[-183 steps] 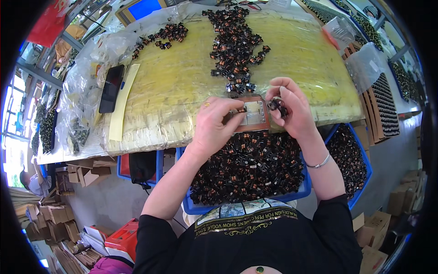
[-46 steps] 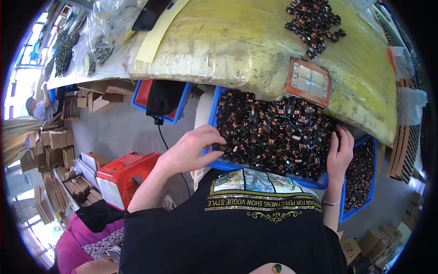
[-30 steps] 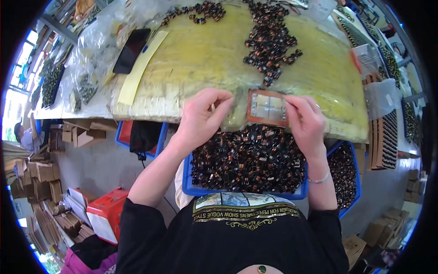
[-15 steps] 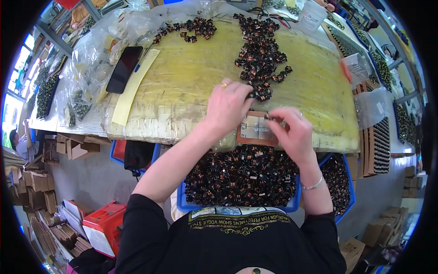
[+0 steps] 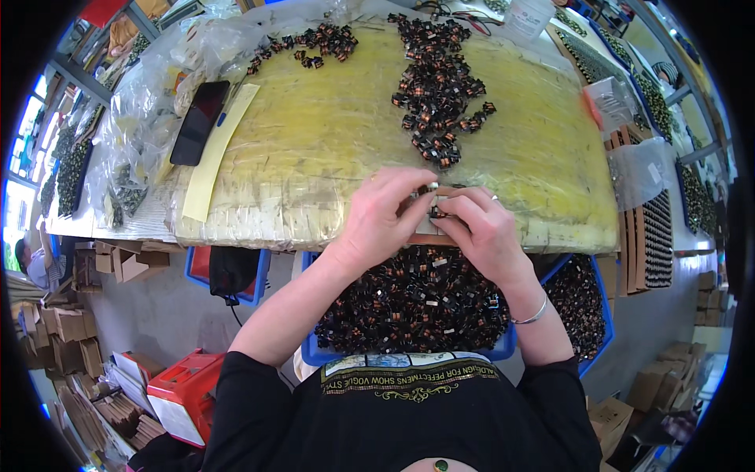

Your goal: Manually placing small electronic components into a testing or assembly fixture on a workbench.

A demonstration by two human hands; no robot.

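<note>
My left hand (image 5: 383, 222) and my right hand (image 5: 480, 228) meet at the near edge of the yellow table (image 5: 330, 141), both over a small brown-framed tray (image 5: 429, 236) that they mostly hide. The fingertips of both pinch small black and copper coil parts (image 5: 434, 206) above the tray. Just below, against my body, sits a blue bin (image 5: 409, 303) full of the same parts. A long heap of these parts (image 5: 436, 90) lies on the table beyond my hands.
A second blue bin of parts (image 5: 580, 303) stands at the right. A black phone (image 5: 199, 122) and a yellow strip (image 5: 220, 149) lie at the left, near plastic bags (image 5: 141, 118). Trays of parts (image 5: 653, 236) line the right edge. Cardboard boxes (image 5: 86, 377) crowd the floor.
My hands came up from the bin to the framed tray. In the last half second they drew closer together over it, and the view tilted slightly.
</note>
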